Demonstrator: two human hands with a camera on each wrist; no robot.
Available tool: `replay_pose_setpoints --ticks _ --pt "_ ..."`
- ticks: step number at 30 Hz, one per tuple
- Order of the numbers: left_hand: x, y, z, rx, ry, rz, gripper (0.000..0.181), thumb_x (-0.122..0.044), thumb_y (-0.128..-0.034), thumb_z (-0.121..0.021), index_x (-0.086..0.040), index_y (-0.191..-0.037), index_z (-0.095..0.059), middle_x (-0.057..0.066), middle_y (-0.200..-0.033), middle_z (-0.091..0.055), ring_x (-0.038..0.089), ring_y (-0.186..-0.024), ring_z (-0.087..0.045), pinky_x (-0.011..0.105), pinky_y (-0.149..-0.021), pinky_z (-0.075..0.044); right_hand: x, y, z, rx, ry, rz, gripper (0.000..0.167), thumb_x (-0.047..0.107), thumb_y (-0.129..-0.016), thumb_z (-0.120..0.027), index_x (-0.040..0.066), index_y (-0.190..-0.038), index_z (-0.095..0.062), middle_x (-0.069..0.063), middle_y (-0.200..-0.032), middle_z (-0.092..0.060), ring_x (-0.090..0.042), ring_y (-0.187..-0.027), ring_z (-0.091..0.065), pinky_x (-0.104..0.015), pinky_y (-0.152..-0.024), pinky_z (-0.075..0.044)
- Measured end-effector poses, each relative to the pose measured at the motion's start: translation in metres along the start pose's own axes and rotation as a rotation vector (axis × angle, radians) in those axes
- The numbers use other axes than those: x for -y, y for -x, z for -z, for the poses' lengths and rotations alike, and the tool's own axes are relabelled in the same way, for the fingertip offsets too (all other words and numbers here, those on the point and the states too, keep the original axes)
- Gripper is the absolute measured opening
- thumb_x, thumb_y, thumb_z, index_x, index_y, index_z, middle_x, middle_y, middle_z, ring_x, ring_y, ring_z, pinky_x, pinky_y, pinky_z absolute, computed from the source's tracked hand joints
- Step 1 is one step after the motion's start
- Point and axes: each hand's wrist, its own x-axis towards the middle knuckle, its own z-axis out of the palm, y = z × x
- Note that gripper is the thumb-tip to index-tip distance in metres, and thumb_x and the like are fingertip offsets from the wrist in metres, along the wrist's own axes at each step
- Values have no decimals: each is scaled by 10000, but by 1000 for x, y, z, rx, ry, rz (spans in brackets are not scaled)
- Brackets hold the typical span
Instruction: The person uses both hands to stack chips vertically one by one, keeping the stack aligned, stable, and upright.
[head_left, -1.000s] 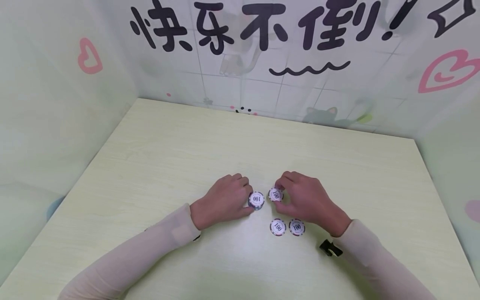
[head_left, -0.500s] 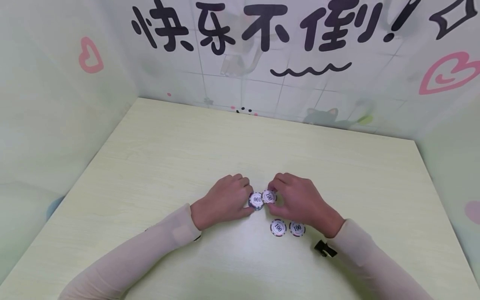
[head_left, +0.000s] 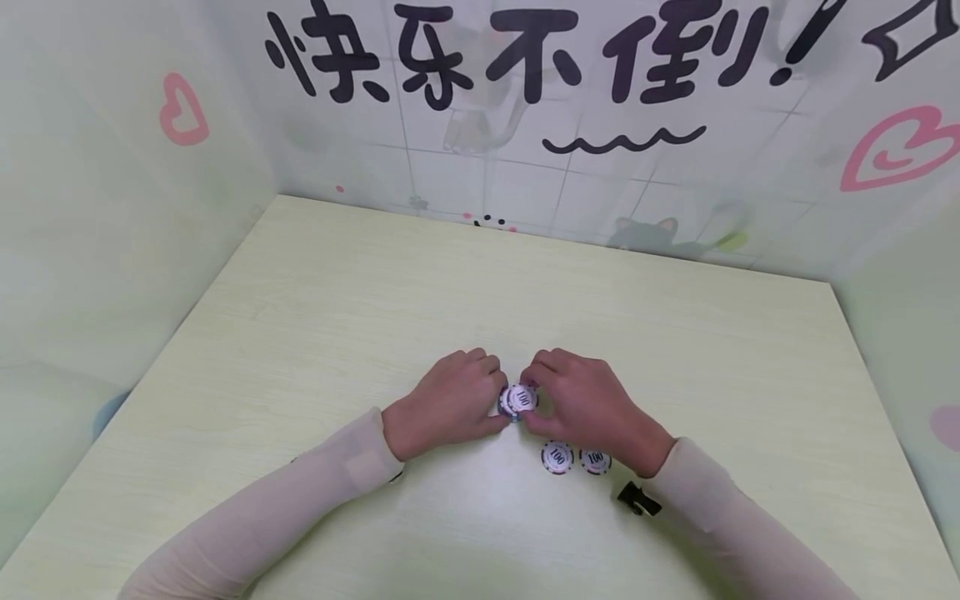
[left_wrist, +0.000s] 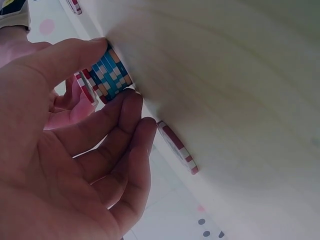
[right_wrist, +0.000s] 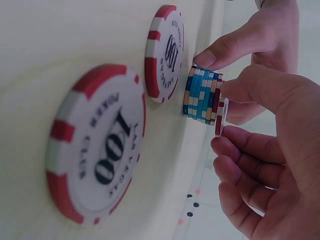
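Observation:
In the head view my left hand [head_left: 447,403] holds a short stack of poker chips [head_left: 506,406] on the table between thumb and fingers. Blue, orange and red-white edges show on that stack [right_wrist: 200,97] in the right wrist view. With thumb and fingertips, my right hand [head_left: 585,408] pinches a red-and-white 100 chip [head_left: 523,398] at the top of the stack, slightly off to its right. A flat red-edged chip [left_wrist: 176,146] lies by my left fingertips in the left wrist view; the head view hides it.
Two red-and-white 100 chips, a left one [head_left: 557,457] and a right one [head_left: 596,461], lie flat just in front of my right hand. A black clip [head_left: 640,498] is by the right cuff. Printed cloth walls [head_left: 480,183] border the pale table [head_left: 360,283].
My right hand has moved left with its 100 chip, from beside the stack to overlapping its top. The left hand stays in place around the stack.

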Motion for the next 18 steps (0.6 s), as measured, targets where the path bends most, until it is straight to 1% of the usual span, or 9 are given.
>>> replay_pose_setpoints --ticks 8,14,18 --pt "0 1 -1 -18 -27 -9 356 -431 -884 -899 -101 -882 -767 -6 -797 -619 176 -712 -505 283 -617 -436 2 -1 -3 -16 6 32 293 287 -872 -899 93 -1066 -795 4 -1011 -715 -162 -866 -662 -285 -610 -545" --pt "-1 2 -1 -34 -43 -16 359 -444 -874 -906 -109 -886 -777 -8 -794 -621 175 -710 -518 278 -618 -445 4 -2 -4 -10 22 30 295 305 -890 -896 104 -1086 -802 5 -1020 -715 -153 -858 -645 -265 -622 -538" --pt "0 2 -3 -37 -38 -19 353 -431 -877 -905 -104 -880 -772 -6 -791 -617 178 -711 -518 277 -619 -444 4 -2 -4 -8 20 29 295 304 -892 -898 104 -1088 -804 4 -1021 -715 -152 -858 -644 -265 -625 -539"
